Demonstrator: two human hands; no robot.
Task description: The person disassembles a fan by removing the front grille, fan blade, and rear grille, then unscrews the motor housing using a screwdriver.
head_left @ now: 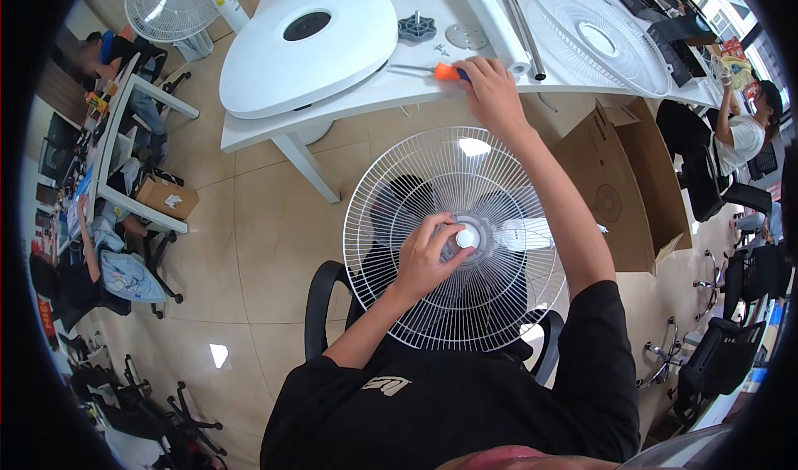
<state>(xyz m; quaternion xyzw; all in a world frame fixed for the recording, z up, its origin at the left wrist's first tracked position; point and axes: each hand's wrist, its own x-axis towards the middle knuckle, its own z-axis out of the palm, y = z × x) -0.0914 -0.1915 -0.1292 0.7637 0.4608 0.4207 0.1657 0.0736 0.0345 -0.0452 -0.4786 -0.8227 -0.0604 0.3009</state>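
A round white wire fan grille (391,304) lies across my lap, with a motor housing (524,233) showing behind its wires. At its centre sits a small white round cap (465,238). The thumb and fingers of my left hand (426,258) curl around this cap. My right hand (494,96) is stretched out to the table's front edge. Its fingers are closed on the handle of a screwdriver (446,72), orange and blue, whose shaft points left along the tabletop. The fingers' undersides are hidden.
On the white table (278,129) lie a large white fan base (249,63), a dark star-shaped knob (416,27), small screws (440,50), a white tube (490,17), a metal pole (524,29) and another grille (598,38). An open cardboard box (611,187) stands at right.
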